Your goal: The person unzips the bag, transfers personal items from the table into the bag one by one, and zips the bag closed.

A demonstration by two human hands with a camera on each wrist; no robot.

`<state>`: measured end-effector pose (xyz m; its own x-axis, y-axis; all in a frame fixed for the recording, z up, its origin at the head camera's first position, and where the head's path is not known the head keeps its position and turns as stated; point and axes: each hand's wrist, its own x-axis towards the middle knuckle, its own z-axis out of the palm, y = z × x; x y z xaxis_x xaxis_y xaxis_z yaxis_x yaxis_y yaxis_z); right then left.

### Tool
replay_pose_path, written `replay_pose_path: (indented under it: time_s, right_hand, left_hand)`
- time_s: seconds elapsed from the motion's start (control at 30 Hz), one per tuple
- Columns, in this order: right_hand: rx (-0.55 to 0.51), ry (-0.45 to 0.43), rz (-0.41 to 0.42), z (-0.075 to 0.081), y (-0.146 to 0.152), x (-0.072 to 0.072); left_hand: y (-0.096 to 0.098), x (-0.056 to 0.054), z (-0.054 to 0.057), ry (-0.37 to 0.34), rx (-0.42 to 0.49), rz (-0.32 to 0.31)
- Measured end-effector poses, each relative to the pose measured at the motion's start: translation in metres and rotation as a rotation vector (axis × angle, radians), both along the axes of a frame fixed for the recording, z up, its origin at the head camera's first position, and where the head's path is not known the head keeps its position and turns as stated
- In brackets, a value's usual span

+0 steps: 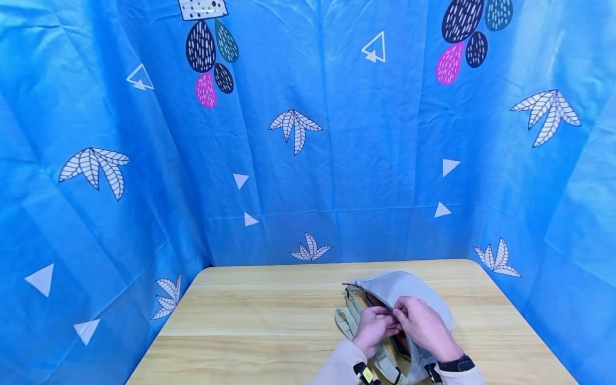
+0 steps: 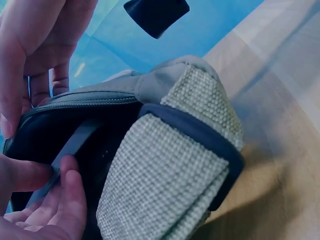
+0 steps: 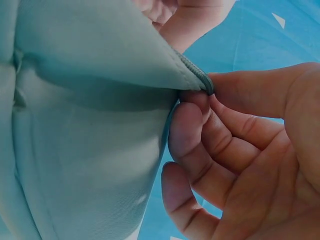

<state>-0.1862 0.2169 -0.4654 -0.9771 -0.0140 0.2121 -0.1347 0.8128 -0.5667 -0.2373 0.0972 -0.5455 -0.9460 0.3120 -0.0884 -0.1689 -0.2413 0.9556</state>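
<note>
A grey sling bag (image 1: 403, 283) lies at the right side of the table with its long zipped mouth gaping. My right hand (image 1: 425, 327) pinches the zipper edge (image 3: 202, 80) of that mouth between thumb and fingers. Inside the opening, my left hand (image 1: 374, 329) pinches a narrow grey strip (image 2: 80, 137) between thumb and fingertips. The bag's interior (image 2: 112, 137) looks dark in the left wrist view, and its depth is hidden. A woven light strap (image 2: 155, 175) runs through a dark buckle (image 2: 200, 135) beside the opening.
The wooden table (image 1: 250, 321) extends to the left of the bag. Blue patterned curtains (image 1: 366, 160) hang behind it and along both sides. A loop of strap (image 1: 343, 321) lies on the table at the bag's left.
</note>
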Motion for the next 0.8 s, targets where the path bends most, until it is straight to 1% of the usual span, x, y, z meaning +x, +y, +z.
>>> replay_pose_path:
  time_s: [0.17, 0.3, 0.47, 0.53, 0.8]
  right_hand:
    - [-0.004, 0.002, 0.004, 0.0, 0.0, 0.0]
    - [-0.01, 0.002, 0.004, 0.0, 0.001, 0.0]
    - [-0.008, 0.006, 0.003, 0.0, 0.001, 0.001]
    - [-0.004, 0.01, 0.002, 0.0, 0.001, 0.001]
    - [0.003, 0.025, 0.004, -0.001, 0.002, -0.001]
  left_hand:
    - [0.005, -0.003, -0.002, 0.02, -0.03, 0.019]
    - [0.009, -0.004, -0.001, 0.041, -0.077, 0.04]
    - [0.011, -0.003, 0.003, 0.088, -0.167, 0.044]
    - [0.011, -0.002, 0.004, 0.111, -0.211, 0.037]
    - [0.01, -0.006, 0.008, 0.164, -0.359, 0.021]
